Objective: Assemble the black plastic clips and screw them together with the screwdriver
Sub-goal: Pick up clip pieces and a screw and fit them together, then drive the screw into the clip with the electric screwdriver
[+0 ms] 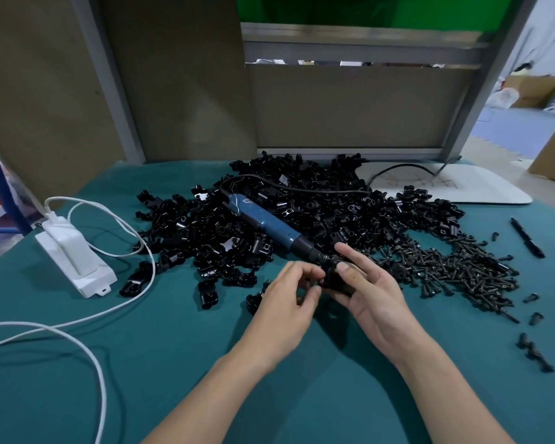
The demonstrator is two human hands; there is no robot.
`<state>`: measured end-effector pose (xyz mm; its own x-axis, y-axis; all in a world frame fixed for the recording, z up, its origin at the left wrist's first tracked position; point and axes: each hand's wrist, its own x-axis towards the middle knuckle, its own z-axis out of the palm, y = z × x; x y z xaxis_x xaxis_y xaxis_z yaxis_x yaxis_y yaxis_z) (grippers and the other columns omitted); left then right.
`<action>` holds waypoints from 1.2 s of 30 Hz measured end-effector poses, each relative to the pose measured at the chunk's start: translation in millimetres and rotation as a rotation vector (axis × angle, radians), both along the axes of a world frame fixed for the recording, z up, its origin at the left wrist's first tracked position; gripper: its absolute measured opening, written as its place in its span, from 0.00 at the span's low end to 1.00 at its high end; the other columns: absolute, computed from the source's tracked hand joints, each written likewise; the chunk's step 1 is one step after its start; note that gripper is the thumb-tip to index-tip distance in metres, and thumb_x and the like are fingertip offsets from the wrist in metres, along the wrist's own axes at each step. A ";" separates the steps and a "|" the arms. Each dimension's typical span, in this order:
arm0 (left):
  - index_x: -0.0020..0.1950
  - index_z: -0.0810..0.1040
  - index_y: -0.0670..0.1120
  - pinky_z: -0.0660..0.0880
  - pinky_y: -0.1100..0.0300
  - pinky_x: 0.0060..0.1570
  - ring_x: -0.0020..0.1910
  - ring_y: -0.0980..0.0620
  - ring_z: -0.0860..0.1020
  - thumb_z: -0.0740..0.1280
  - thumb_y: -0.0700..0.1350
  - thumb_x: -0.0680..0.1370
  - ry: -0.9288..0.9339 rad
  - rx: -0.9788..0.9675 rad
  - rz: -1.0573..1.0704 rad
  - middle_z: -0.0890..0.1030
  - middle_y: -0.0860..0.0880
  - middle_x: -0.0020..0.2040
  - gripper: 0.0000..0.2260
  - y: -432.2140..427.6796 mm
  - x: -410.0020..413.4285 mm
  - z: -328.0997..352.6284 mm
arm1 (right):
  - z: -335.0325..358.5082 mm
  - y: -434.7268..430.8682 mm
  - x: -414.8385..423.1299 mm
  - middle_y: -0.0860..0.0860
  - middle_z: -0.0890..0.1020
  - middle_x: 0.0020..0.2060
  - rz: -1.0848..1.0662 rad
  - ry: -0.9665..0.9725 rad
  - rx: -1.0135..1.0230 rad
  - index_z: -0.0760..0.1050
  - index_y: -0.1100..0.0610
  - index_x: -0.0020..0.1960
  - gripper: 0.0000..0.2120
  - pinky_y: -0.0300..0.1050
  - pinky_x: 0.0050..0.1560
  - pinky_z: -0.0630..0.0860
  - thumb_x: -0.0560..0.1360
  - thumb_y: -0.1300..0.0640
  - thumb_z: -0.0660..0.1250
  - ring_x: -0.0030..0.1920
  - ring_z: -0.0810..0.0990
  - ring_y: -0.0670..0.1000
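1. Head view: Above a teal-covered table, a person's two bare hands meet on a single black clip, held just off the cloth at the near edge of the parts heap.
2. The right hand cradles the clip, thumb pressed on its top, the other fingers stretched out behind and beneath it.
3. The left hand has its fingers and thumb curled, tips pinching the clip's left side.
4. A blue electric screwdriver lies slanted across the pile of black clips, its dark nose ending just behind the hands; its black cord runs back over the heap.
5. A spread of black screws lies just right of the hands, with a few strays scattered farther right.
6. A black pen rests near the table's right edge, and a white board lies behind the pile.
7. At left sits a white power adapter, its white cable looping across the cloth.
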<state>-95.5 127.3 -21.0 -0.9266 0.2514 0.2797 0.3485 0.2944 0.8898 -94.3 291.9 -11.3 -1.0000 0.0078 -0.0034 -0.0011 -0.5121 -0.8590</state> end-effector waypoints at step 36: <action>0.44 0.76 0.46 0.78 0.59 0.35 0.33 0.54 0.79 0.73 0.45 0.78 -0.245 1.113 0.024 0.79 0.51 0.36 0.07 29.8 -114.1 96.4 | -3.2 31.0 -28.4 0.57 0.87 0.55 -0.297 -0.140 -0.102 0.84 0.59 0.58 0.18 0.48 0.48 0.85 0.70 0.54 0.74 0.57 0.85 0.57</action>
<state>-209.6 157.0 75.4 -0.9883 -0.0414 0.1471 0.1341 -0.6965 0.7049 -122.7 322.9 -14.5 -0.9438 0.2913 -0.1560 -0.0489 -0.5902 -0.8058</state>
